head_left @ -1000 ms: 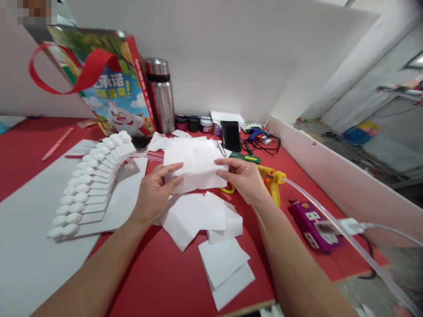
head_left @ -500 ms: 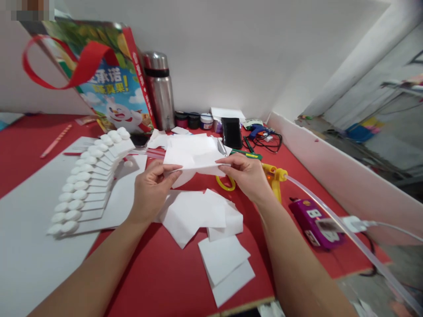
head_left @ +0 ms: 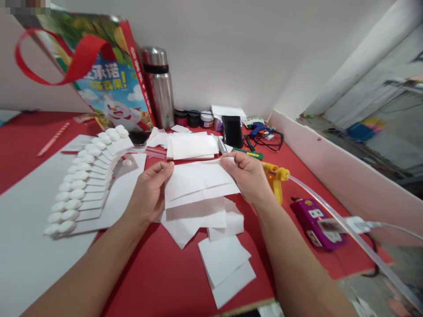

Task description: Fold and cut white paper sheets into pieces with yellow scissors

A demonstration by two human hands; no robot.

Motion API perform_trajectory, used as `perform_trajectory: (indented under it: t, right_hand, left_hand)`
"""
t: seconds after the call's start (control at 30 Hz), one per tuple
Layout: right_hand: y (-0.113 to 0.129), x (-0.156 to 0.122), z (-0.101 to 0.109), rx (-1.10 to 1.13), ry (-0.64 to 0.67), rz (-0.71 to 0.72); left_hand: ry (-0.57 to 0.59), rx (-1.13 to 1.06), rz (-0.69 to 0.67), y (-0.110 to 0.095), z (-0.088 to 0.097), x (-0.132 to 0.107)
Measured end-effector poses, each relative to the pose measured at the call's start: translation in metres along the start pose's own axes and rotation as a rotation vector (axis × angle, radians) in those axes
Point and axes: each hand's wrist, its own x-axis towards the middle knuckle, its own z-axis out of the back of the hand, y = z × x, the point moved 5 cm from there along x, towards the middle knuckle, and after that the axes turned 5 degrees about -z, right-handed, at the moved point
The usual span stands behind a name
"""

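Both hands hold a white paper sheet above the red table. My left hand pinches its left edge with thumb and fingers closed. My right hand pinches the top right corner. The sheet shows a fold line and hangs toward me. Under it lie several loose white paper pieces. A small stack of white paper sits behind the hands.
Left lies a white board with rows of white oval pads. A yellow glue gun, purple power strip, clear tube, steel flask, printed bag, paint jars and black phone crowd the back and right.
The sheet was held flat and edge-on half a second ago; now it is turned down to face me and lowered. The scissors' yellow handle is hidden behind it.
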Motion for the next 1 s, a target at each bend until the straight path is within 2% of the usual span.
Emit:
perform_trajectory:
  t: [0.17, 0.37, 0.57, 0.77, 0.9, 1.0]
  right_hand:
    - [-0.003, 0.004, 0.002, -0.220, -0.059, 0.119]
    - [0.000, 0.003, 0.004, -0.291, -0.087, 0.171]
    - [-0.001, 0.003, 0.000, -0.162, -0.009, 0.012]
    - [-0.009, 0.002, -0.001, 0.152, 0.098, -0.217]
    - [-0.011, -0.001, -0.004, 0.132, 0.127, -0.292]
    - [-0.011, -0.001, -0.006, 0.088, 0.107, -0.266]
  left_hand:
    - [0.057, 0.041, 0.140, 0.009, -0.007, -0.003]
    - [0.130, 0.087, 0.160, 0.011, -0.009, -0.007]
    - [0.099, 0.079, 0.136, 0.010, -0.007, -0.004]
    - [0.020, -0.006, 0.133, 0.007, -0.003, 0.000]
    - [0.025, -0.087, 0.181, 0.010, -0.003, 0.000]
    - [0.112, -0.082, 0.225, 0.011, -0.009, -0.004]
